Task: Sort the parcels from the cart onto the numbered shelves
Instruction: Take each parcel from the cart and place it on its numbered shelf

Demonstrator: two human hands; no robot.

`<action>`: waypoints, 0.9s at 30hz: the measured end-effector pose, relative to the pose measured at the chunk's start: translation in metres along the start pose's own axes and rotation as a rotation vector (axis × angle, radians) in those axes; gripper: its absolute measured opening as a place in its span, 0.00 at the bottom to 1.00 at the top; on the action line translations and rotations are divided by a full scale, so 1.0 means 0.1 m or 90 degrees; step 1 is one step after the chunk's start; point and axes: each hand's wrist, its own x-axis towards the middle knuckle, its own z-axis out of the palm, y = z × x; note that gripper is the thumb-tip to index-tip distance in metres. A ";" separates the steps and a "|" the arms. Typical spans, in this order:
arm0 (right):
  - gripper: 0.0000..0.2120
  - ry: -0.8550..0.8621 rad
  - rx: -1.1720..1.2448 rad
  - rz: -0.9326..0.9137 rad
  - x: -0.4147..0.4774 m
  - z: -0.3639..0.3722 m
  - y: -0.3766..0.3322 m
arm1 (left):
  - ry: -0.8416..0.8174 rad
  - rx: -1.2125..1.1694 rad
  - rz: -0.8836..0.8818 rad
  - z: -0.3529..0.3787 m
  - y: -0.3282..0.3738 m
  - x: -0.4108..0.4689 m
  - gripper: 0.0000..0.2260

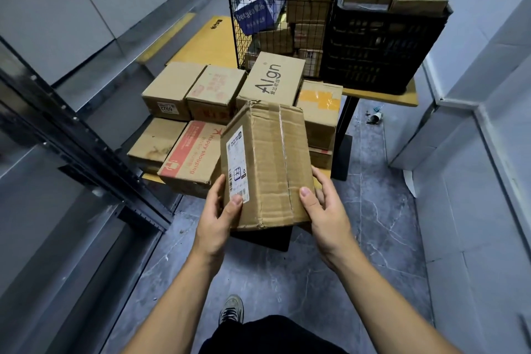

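I hold a brown cardboard parcel point(273, 164) in front of me, above the floor and just short of the table. A white shipping label runs down its left side and clear tape down its middle. My left hand point(218, 218) grips its near left corner, thumb on the label. My right hand point(324, 210) grips the near right edge, thumb on top, fingers underneath. Behind it, several cardboard parcels point(198, 152) lie stacked on a low wooden table point(382, 95).
A wire basket point(258, 34) and a black plastic crate point(382, 46), both full of parcels, stand at the table's back. Dark metal shelving point(71, 135) runs along the left. A white wall point(488, 123) is on the right. Grey tiled floor lies below, with my shoe point(231, 309).
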 end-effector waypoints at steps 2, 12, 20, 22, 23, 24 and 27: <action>0.23 0.021 -0.078 -0.038 -0.01 -0.03 -0.01 | 0.034 0.048 0.031 -0.03 0.01 -0.01 0.32; 0.13 0.006 -0.215 -0.001 -0.02 -0.13 -0.09 | 0.064 0.333 0.158 -0.04 0.10 -0.12 0.28; 0.38 -0.075 -0.160 0.018 -0.15 -0.06 0.01 | 0.103 0.456 0.253 0.00 0.08 -0.24 0.29; 0.38 -0.067 -0.172 0.012 -0.18 -0.03 0.04 | 0.109 0.471 0.265 0.01 0.06 -0.32 0.28; 0.38 -0.063 -0.183 0.007 -0.20 -0.01 0.05 | 0.111 0.476 0.270 0.01 0.04 -0.36 0.28; 0.38 -0.061 -0.195 0.002 -0.23 0.00 0.07 | 0.115 0.482 0.271 0.00 0.02 -0.41 0.28; 0.38 -0.064 -0.213 0.002 -0.33 0.07 0.13 | 0.143 0.489 0.252 -0.06 -0.04 -0.58 0.28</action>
